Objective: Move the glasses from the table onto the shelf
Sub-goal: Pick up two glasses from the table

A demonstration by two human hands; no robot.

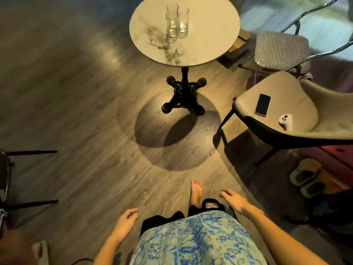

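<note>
Three tall clear glasses (176,21) stand close together near the middle of a round marble-topped table (210,35) at the top of the view. The table rests on a black pedestal base (183,96). My left hand (126,224) hangs low at the bottom centre, fingers loosely curled, holding nothing. My right hand (234,201) hangs to the right of my body, fingers spread, also holding nothing. Both hands are far from the glasses. No shelf is in view.
A beige chair (286,104) stands right of the table with a phone (263,104) and a white controller (286,121) on its seat. Behind it is a checkered metal-framed chair (278,50). Slippers (307,176) lie at the right. Dark chair legs (30,152) reach in from the left. Wood floor lies between me and the table.
</note>
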